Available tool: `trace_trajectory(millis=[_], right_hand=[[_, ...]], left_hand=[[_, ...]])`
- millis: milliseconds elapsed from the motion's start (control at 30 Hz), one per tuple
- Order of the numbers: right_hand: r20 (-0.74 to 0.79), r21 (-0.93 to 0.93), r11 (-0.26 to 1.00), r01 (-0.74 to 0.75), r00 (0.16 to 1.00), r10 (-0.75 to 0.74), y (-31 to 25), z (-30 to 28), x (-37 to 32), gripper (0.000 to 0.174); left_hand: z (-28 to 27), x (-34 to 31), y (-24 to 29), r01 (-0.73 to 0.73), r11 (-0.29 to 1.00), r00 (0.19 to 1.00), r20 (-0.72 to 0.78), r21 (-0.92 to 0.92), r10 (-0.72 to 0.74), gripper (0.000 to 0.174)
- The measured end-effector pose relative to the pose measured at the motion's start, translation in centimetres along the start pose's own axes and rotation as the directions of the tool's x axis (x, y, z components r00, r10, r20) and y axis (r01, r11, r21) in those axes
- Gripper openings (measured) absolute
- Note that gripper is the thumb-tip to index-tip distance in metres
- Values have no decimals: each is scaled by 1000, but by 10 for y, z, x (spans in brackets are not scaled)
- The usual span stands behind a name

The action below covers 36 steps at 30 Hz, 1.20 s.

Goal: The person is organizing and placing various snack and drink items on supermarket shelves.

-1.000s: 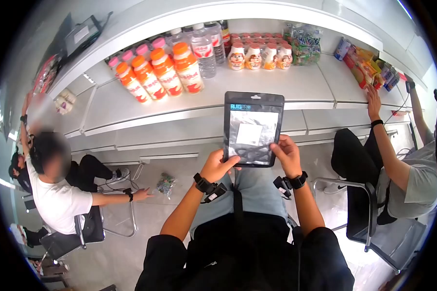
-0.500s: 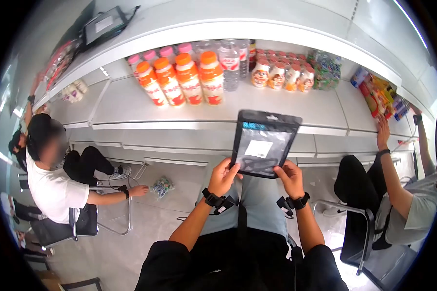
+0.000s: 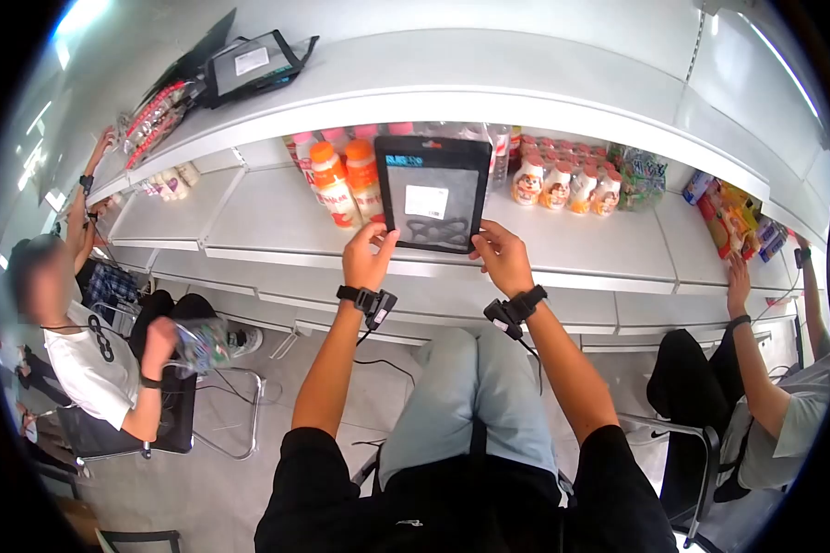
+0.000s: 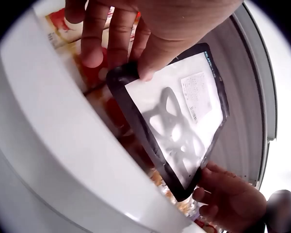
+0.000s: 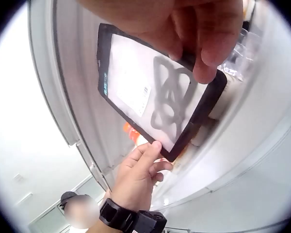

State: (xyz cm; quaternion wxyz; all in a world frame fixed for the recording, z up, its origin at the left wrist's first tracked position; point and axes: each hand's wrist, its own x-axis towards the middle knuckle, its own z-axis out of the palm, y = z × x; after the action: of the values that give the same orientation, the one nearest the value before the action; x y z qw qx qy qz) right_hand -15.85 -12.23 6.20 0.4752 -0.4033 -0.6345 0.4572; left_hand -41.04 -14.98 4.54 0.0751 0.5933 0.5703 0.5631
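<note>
A black-edged pouch [image 3: 433, 194] with a clear window and a white label stands upright before the shelf in the head view. Something looped shows through its window in the left wrist view [image 4: 174, 126]. My left hand [image 3: 369, 258] pinches its lower left corner between thumb and fingers. At the lower right corner, my right hand [image 3: 507, 263] pinches the pouch. The right wrist view shows the same pouch [image 5: 145, 92] with the left hand [image 5: 136, 179] on its far corner. Orange-capped bottles [image 3: 334, 189] stand behind it, partly hidden.
Small bottles [image 3: 567, 184] stand on the middle shelf [image 3: 609, 240], with snack packs [image 3: 729, 217] farther right. The upper shelf [image 3: 526, 74] holds another black pouch [image 3: 254, 64] at left. One person [image 3: 92, 359] sits at left holding a clear bag; another [image 3: 756, 396] sits at right.
Both hands have raised the pouch toward the shelf, in front of the bottles, and it stands straighter. The person at left has lifted the clear bag from the floor.
</note>
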Motion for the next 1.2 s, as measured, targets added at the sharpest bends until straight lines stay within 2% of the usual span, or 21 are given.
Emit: trace_trajectory(millis=[67,200,300,333,367,467,500,567,667,700,767,833,867,900,1000,1033,1067,1100,1133,1167,1200], right_hand=[[-23,45,997,-55,998,56,20,10,9,28],[-44,85,994,-67,996,71,20,11,8,33],[-43,78,995,-59,997,62,22,9,7,42],[-44,64,997,-52,998,55,21,8,7,44],[-47,49,998,-48,998,50,21,8,6,45],[-74,215,976,-33,996,50,21,-1,4,49],[-72,221,974,-57,995,74,20,-10,-3,49],[-82,232,970,-71,992,92,13,-35,-5,50],[-123,221,973,-61,988,90,14,-99,-13,49],[-135,214,975,-53,987,84,13,-124,-13,49],[-272,172,984,-54,957,101,6,-170,-10,47],[-441,94,995,-29,895,68,19,-223,4,50],[-538,27,1000,-8,843,21,32,-251,15,54],[-624,-38,999,9,781,-31,44,-279,24,59],[-668,-216,948,-236,743,33,74,-355,52,73],[-668,-270,925,-266,744,19,107,-387,69,90],[-667,-507,785,-356,739,-95,159,-432,94,98],[-674,-606,706,-366,707,-213,136,-420,91,104],[-689,-573,689,-444,716,-112,109,-410,90,112],[-621,-578,729,-367,777,-102,134,-433,107,117],[-530,-462,835,-299,848,10,146,-446,120,114]], left_hand=[[3,3,-16,-50,996,999,4,79,50,22],[7,3,-27,-5,997,1000,20,-73,7,29],[4,-1,-19,24,998,999,-33,-60,-26,33],[3,-3,-23,56,994,998,12,-99,-55,39],[2,-3,-26,44,992,999,-17,-119,-46,40],[0,-11,-33,19,987,997,-76,-161,-32,42],[-2,-16,-20,-18,981,988,-156,-194,-12,37],[-1,-31,6,-72,977,987,-155,-202,41,29],[15,-42,83,-61,932,969,203,-357,141,19],[27,-42,101,-12,912,931,328,-409,160,22],[54,-37,130,91,869,812,542,-486,218,28],[98,-31,134,313,729,736,641,-608,218,36],[120,-27,132,355,729,700,683,-585,207,39],[142,-29,124,399,705,704,689,-586,174,38],[199,-28,94,476,667,725,685,-574,72,37],[203,-29,93,473,668,723,687,-575,79,37],[203,-29,92,469,672,725,684,-574,79,37],[202,-28,91,464,677,728,681,-571,75,37],[199,-26,93,478,662,716,692,-578,87,36],[194,-27,97,495,644,706,702,-583,93,36],[190,-27,98,511,627,699,708,-588,95,36]])
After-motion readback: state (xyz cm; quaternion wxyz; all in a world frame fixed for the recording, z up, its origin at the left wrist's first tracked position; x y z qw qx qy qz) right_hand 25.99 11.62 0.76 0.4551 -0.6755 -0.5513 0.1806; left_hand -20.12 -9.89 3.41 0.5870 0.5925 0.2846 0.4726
